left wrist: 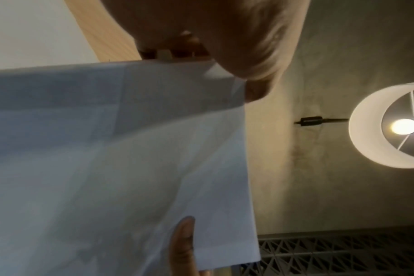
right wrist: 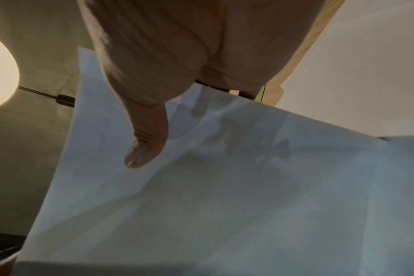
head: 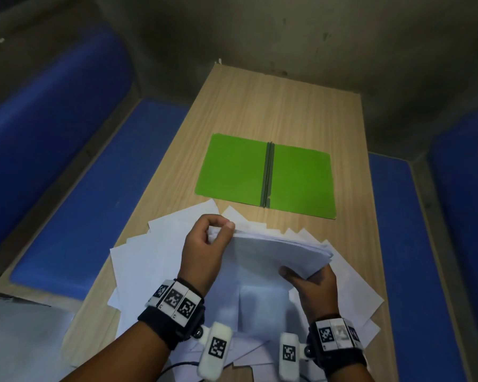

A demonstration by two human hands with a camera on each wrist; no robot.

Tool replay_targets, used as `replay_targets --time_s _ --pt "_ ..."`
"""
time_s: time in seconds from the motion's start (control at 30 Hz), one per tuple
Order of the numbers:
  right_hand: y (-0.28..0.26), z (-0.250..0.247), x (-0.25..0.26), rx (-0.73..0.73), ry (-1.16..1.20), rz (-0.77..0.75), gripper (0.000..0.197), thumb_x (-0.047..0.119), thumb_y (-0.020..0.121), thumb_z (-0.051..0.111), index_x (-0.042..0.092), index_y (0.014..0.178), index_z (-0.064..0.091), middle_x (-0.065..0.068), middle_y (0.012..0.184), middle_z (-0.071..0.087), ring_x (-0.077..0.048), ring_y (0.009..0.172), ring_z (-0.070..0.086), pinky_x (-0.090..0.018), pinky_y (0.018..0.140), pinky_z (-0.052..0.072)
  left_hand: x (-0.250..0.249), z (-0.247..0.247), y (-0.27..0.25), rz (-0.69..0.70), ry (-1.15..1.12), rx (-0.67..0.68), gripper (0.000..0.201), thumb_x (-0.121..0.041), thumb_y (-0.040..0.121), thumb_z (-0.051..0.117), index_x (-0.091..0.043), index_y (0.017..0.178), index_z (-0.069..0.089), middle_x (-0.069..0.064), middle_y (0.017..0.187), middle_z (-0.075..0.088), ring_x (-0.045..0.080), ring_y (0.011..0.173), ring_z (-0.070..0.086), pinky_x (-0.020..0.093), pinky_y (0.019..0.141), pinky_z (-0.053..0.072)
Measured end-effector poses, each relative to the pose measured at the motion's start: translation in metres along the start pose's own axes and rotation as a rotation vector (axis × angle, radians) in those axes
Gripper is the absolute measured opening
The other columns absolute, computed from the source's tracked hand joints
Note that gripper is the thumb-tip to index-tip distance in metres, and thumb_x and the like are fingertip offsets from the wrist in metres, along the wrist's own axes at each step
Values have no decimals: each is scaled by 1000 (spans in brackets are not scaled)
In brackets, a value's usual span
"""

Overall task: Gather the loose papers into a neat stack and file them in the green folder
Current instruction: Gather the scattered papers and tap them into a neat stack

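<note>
Landmark: green folder (head: 265, 175), lying open and flat on the wooden table (head: 287, 111).
Beyond folder: bare tabletop up to the far edge; passage open.
Left and right of folder: narrow bare strips of table; blue benches (head: 75, 205) flank both long edges.
Between folder and near side: slim bare band, then loose papers (head: 138, 260) spread across the table.
Above papers: held stack (head: 276, 252), left hand (head: 204, 244) and right hand (head: 315, 288) occupy the space.
</note>
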State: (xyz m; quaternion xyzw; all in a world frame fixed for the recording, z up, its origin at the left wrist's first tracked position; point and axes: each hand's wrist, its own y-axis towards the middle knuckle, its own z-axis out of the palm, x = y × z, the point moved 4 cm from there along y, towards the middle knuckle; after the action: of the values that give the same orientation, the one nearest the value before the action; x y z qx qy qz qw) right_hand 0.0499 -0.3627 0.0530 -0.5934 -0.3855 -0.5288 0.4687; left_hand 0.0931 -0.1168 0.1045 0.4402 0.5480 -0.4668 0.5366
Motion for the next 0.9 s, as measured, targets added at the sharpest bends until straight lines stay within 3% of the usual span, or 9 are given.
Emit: replay_targets --time_s 0.17,0.3,0.37,0.43,0.53,0.6,0.73,0.83,0.9 --pt "-4 1 -10 33 -20 3 54 -3 64 84 10 113 64 -10 107 72 -27 101 68 -41 85 56 14 -8 -1 -27 -24 20 40 -53 74 65 -28 105 64 3 99 71 9 93 64 21 84 47" --pt "-4 3 -15 52 -84 56 45 0 66 84 10 106 67 -2 98 75 -8 89 70 -18 74 56 42 -13 -6 -135 53 207 70 -34 54 91 -24 116 61 -7 103 70 0 88 65 18 78 54" --pt "-3 8 -12 58 -108 59 36 -3 67 82 11 97 68 7 87 75 4 77 68 -10 66 51 53 -12 -8 -208 142 287 56 -23 61 97 -22 108 68 -14 94 78 -7 86 69 20 77 54" --pt "-1 11 -8 66 -118 38 32 -3 68 82 12 94 68 10 82 74 6 74 67 -12 64 50 53 -10 -11 -241 189 314 36 -8 72 92 -27 94 70 -31 80 77 -14 77 70 11 70 54" --pt "-2 9 -8 57 -120 16 39 2 70 82 12 105 66 4 94 74 -2 83 69 -18 69 54 57 -14 -17 -277 138 290 38 -6 72 91 -32 94 73 -26 87 80 -8 82 74 14 75 60" --pt "-7 10 -16 58 -132 48 44 8 70 83 12 110 64 0 99 73 -10 91 69 -22 75 56 59 -19 -18 -296 143 277 35 -13 70 93 -30 94 75 -20 92 81 -3 86 75 19 78 62" --pt "-17 13 -32 47 -191 132 47 42 63 84 19 99 65 2 87 72 -3 80 67 -19 73 53 76 -33 -22 -345 276 344 50 -59 59 90 -34 100 76 -16 102 81 4 96 75 28 85 61" --pt "-9 22 -21 50 -210 136 20 13 72 82 14 84 67 -1 77 72 -4 68 64 -28 63 54 83 -44 -18 -354 303 317 20 -28 81 86 -33 96 74 -27 86 79 -1 84 75 17 70 59" --pt "3 33 -8 60 -185 129 22 6 71 82 12 85 67 2 79 74 -7 69 64 -27 62 55 73 -53 -18 -341 315 293 14 -21 87 79 -29 97 75 -29 82 79 -3 83 76 12 68 57"
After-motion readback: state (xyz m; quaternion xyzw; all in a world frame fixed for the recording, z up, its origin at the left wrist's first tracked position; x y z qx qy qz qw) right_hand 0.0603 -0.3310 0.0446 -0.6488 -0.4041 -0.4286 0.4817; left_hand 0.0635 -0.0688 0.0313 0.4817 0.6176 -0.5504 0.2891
